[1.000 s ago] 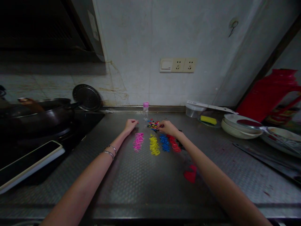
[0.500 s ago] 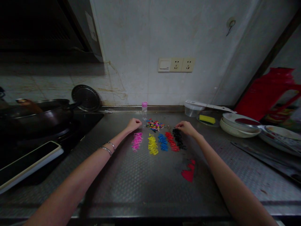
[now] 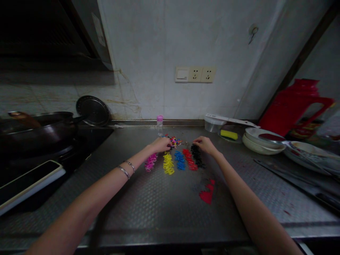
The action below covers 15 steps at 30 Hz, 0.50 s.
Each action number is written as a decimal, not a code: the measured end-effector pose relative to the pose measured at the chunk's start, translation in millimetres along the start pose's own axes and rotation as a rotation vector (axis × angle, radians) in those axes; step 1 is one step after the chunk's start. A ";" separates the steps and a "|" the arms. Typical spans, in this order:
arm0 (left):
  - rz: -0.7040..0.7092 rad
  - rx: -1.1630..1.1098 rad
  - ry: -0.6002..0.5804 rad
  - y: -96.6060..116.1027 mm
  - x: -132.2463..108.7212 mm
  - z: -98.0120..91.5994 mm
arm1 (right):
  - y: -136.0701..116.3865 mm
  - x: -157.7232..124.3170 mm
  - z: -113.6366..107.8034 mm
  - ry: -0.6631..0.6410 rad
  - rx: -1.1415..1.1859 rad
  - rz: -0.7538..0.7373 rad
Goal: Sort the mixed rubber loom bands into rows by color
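Note:
On the steel counter [image 3: 159, 198] lie small elastic bands sorted into rows: pink [image 3: 150, 162], yellow [image 3: 168, 163], blue [image 3: 180, 160], red [image 3: 190, 159] and black [image 3: 197, 156]. Behind them sits a mixed heap of bands [image 3: 175, 141]. My left hand [image 3: 160, 144] rests curled at the left edge of that heap, fingertips pinched at the bands. At the top of the black row my right hand [image 3: 204, 144] is curled, fingers pressed down on the bands. A small clear bottle with a pink cap [image 3: 159, 124] stands behind the heap.
A dark wok [image 3: 39, 129] and a lid [image 3: 92, 110] stand at the left, with a flat black device [image 3: 29, 179] in front. At the right are a plastic tub [image 3: 215, 124], a yellow sponge [image 3: 228, 134], stacked plates [image 3: 261, 141] and a red jug [image 3: 297, 106]. Red marks [image 3: 207, 193] stain the counter.
My right hand moved from the mixed heap to the top of the black row and stays there. My left hand slid right to the edge of the mixed heap.

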<state>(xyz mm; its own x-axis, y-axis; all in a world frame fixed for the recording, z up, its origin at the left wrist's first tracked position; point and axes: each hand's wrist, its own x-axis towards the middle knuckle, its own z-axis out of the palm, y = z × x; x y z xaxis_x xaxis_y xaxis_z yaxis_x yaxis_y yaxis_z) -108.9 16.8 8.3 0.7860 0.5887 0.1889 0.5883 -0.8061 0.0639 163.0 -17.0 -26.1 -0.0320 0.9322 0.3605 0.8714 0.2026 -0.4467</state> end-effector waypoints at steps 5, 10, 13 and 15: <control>0.033 0.052 -0.037 -0.2 1.7 2.7 | -1.4 0.9 1.6 0.021 0.000 -0.033; 0.025 0.038 -0.020 -8.2 3.6 10.0 | -3.2 0.8 0.9 0.039 -0.002 -0.045; 0.012 -0.003 -0.008 -14.3 6.8 14.0 | -4.4 0.9 0.1 0.049 0.001 -0.046; 0.009 -0.054 0.016 -16.0 11.4 14.2 | -4.8 1.3 -0.4 0.052 0.002 -0.045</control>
<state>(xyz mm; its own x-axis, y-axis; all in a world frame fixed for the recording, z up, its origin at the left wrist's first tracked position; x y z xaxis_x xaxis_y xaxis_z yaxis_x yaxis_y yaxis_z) -106.7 37.3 -4.5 0.7882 0.5804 0.2048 0.5696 -0.8139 0.1144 159.1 -16.9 -23.1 -0.0459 0.9051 0.4226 0.8685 0.2452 -0.4308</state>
